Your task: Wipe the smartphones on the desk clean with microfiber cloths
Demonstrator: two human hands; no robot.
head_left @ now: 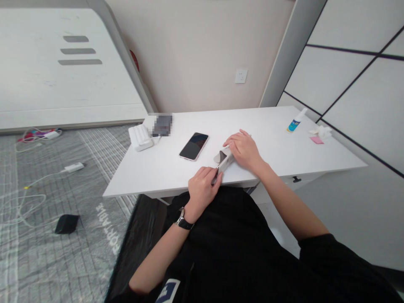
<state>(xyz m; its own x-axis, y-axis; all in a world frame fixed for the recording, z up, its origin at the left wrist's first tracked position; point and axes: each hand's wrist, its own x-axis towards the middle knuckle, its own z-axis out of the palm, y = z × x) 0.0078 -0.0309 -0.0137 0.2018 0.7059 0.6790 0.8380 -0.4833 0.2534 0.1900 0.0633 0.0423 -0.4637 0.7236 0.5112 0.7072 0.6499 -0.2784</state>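
A small light-grey case (224, 163), possibly for glasses, rests near the front edge of the white table (164, 172). Its flap is raised and a dark part shows inside. My left hand (202, 187), with a watch (183, 219) on the wrist, pinches the near end of the case between thumb and fingers. Over the far end lies my right hand (244, 150), its bent fingers gripping the case and hiding much of it. A phone (194, 146) with a dark screen lies flat to the left of the case, apart from both hands.
A white power strip (140, 137) and a blurred dark item (162, 125) sit at the table's left end. At the right are a blue-and-white bottle (296, 121), a pink slip (317, 140) and crumpled tissue (324, 131). Cables and a black object (66, 224) lie on the floor.
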